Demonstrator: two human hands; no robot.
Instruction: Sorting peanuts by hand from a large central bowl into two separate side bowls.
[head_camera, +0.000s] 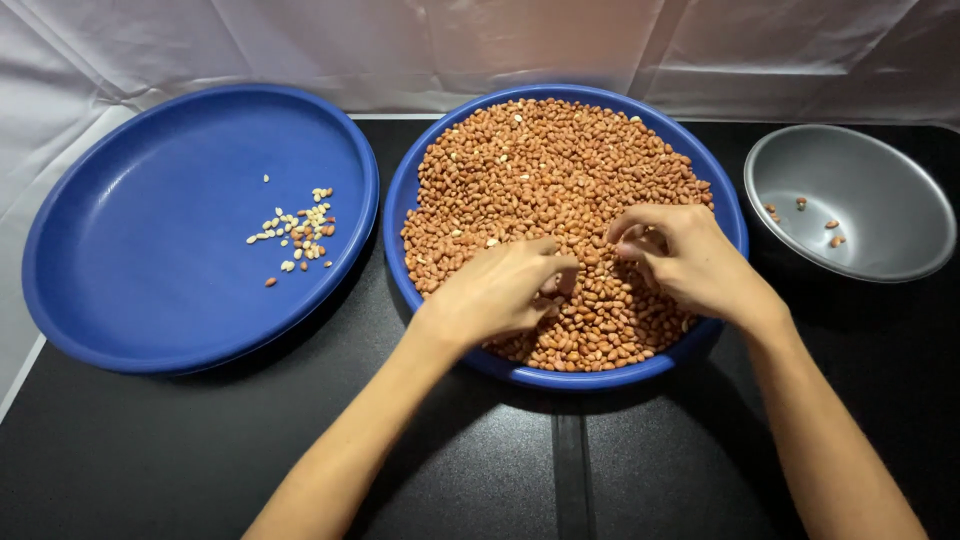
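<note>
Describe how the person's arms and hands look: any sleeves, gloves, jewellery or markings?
Both forearms are bare up to the bottom edge of the picture; no sleeve shows. The left hand and right hand wear no gloves. No ring, watch, bracelet or bandage shows on either wrist or on the fingers in view. No tattoo or other marking can be seen. The nails look short and unpainted, where visible.

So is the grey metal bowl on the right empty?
No, the grey metal bowl holds a few peanuts, while both hands work in the middle blue tray full of peanuts.
</note>
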